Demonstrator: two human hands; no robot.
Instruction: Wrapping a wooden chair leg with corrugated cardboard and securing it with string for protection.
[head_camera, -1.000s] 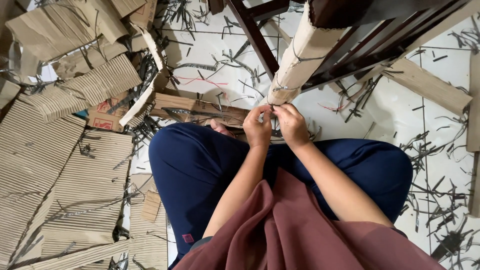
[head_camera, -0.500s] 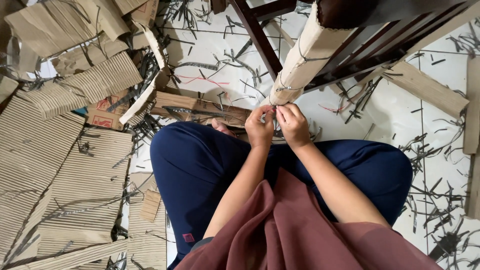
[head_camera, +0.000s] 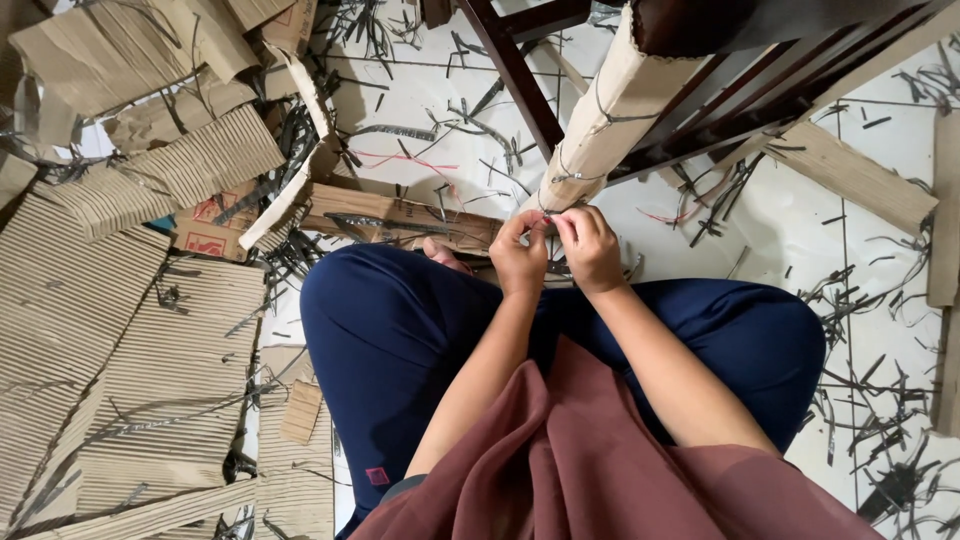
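I sit cross-legged on a white tiled floor in dark blue trousers. A chair leg wrapped in corrugated cardboard (head_camera: 603, 120) slants down toward me, tied round with thin string. My left hand (head_camera: 518, 255) and my right hand (head_camera: 590, 245) meet at the lower end of the wrap. Both pinch a thin string (head_camera: 552, 211) there, fingertips nearly touching. The string itself is barely visible between the fingers.
Sheets and torn pieces of corrugated cardboard (head_camera: 110, 330) cover the floor to my left. A folded cardboard box (head_camera: 400, 215) lies in front of my knees. Dark wooden chair rails (head_camera: 720, 120) stand above. A cardboard strip (head_camera: 860, 175) and dark scraps litter the tiles on the right.
My hands stay at the bottom of the wrapped leg. The fingers have shifted only slightly on the string.
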